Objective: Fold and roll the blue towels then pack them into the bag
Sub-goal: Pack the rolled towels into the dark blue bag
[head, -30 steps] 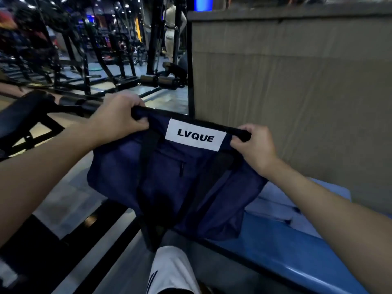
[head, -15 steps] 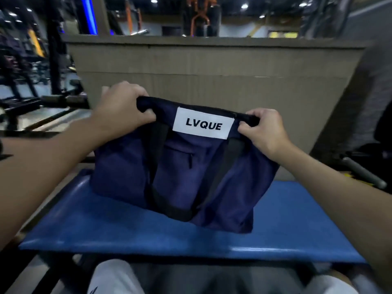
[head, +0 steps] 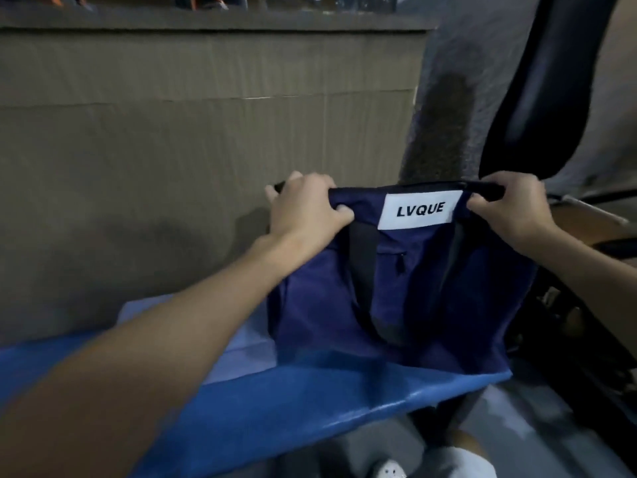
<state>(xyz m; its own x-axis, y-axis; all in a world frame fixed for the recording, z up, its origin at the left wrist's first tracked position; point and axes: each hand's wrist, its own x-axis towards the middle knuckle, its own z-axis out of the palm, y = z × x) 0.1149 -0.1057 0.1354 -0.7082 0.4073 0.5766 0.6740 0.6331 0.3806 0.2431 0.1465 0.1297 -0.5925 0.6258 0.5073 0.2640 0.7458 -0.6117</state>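
Both the left hand [head: 303,215] and right hand [head: 510,208] are closed on the top rim of the navy fabric bag [head: 431,298] at the blue padded table's [head: 310,401] right end, with the pale blue towels [head: 241,343] at 9 o'clock of it, nearer the left hand.

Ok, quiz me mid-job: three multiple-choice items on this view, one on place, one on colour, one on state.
1. Where does the bag sit?
A. at the right end of the bench
B. on the floor
C. on a shelf

2. What colour is the label reading LVQUE?
A. yellow
B. white
C. red

3. How is the bag held?
A. by one hand
B. by no hand
C. by both, left hand and right hand, at its top edge

Key: 1 A, its base rests on the blue pad, beside a pale towel. 2 B, a white patch with dark letters. 3 C, fingers of both hands curl over the rim.
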